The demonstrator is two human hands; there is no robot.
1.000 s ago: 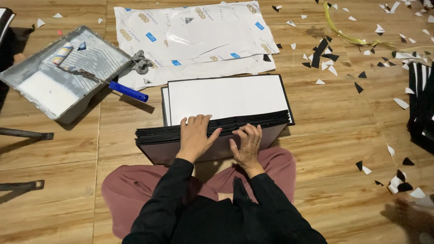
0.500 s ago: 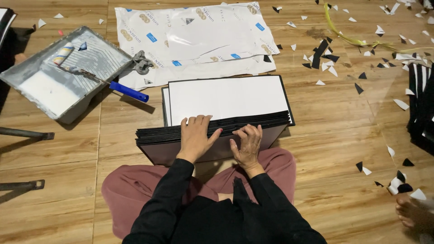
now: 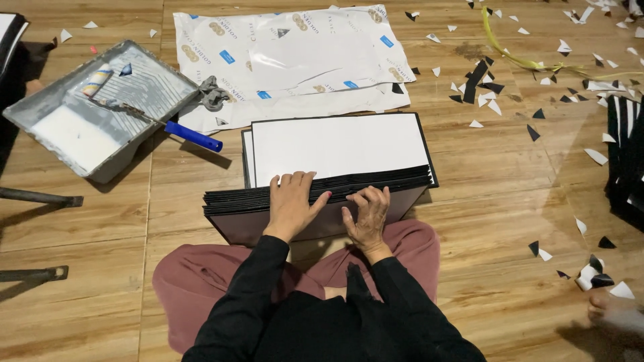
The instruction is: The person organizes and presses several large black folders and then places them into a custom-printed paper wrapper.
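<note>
I sit cross-legged on a wooden floor with a thick stack of black-edged boards (image 3: pixel 335 191) in front of my knees. Its top sheet is white (image 3: pixel 339 144). My left hand (image 3: pixel 292 201) lies flat on the stack's near edge, fingers spread over the fanned black edges. My right hand (image 3: pixel 367 214) rests next to it on the same edge, fingers curled against the board edges. Neither hand lifts a board clear of the stack.
A grey paint tray (image 3: pixel 100 110) with white glue and a blue-handled roller (image 3: pixel 191 136) stands at the left. A white printed plastic sheet (image 3: pixel 295 60) lies beyond the stack. Black and white paper scraps (image 3: pixel 483 87) litter the right. Another person's foot (image 3: pixel 614 312) shows at lower right.
Both hands stay on the stack's near edge with hardly any shift. The other person's foot at lower right has moved a little into view.
</note>
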